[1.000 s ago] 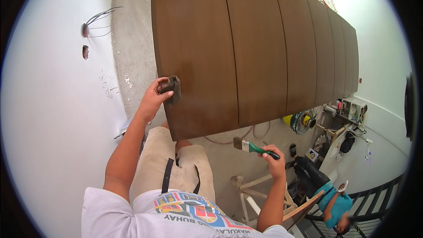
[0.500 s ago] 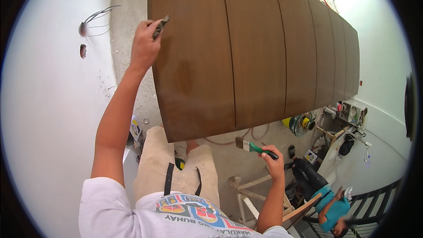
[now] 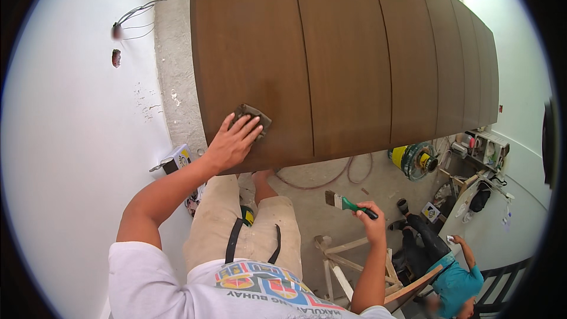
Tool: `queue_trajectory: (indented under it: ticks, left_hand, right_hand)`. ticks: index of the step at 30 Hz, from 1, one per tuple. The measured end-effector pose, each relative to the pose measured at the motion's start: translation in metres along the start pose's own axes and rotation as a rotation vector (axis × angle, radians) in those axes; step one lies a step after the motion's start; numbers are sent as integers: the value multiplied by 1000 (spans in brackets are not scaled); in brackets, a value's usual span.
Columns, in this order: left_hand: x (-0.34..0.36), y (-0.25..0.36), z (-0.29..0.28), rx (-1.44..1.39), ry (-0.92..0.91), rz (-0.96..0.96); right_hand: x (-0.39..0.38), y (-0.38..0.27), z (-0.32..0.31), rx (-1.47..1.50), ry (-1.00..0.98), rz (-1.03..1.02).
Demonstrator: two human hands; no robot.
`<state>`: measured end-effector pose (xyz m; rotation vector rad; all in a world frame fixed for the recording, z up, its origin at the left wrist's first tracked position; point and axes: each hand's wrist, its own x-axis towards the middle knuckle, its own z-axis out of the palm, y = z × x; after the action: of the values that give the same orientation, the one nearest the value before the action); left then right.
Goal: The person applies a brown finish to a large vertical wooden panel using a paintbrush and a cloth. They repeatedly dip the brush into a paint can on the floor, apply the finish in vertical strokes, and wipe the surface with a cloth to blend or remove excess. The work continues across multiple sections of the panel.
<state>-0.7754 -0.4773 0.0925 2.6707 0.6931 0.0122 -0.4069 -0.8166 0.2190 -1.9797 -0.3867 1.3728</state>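
Note:
A row of tall dark brown wooden panels (image 3: 354,53) covers the wall in front of me. My left hand (image 3: 233,142) presses a small brown rag (image 3: 254,117) flat against the lower part of the leftmost panel, fingers spread over it. Down at my side, my right hand (image 3: 372,221) grips a paintbrush (image 3: 345,203) with a green handle, its bristles pointing left and away from the panels.
A bare white wall (image 3: 71,171) with loose wires (image 3: 133,18) lies to the left. Below are a wooden stool (image 3: 348,260), a cable loop on the concrete floor, a yellow reel (image 3: 413,159) and tools. Another person in a teal shirt (image 3: 455,283) crouches at the lower right.
My left hand dropped with the rag from the panel's upper left edge to its lower part. The right hand with the brush stayed roughly in place.

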Motion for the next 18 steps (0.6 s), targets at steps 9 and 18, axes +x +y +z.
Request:
queue_trajectory:
  ticks: [9,18]
  left_hand:
    - [138,-147,-37,254,183,-285]
    - [326,-374,-102,386,391,-301]
  right_hand:
    - [-11,-9,-22,-25,106,169]
    - [-10,34,-8,34,296,524]
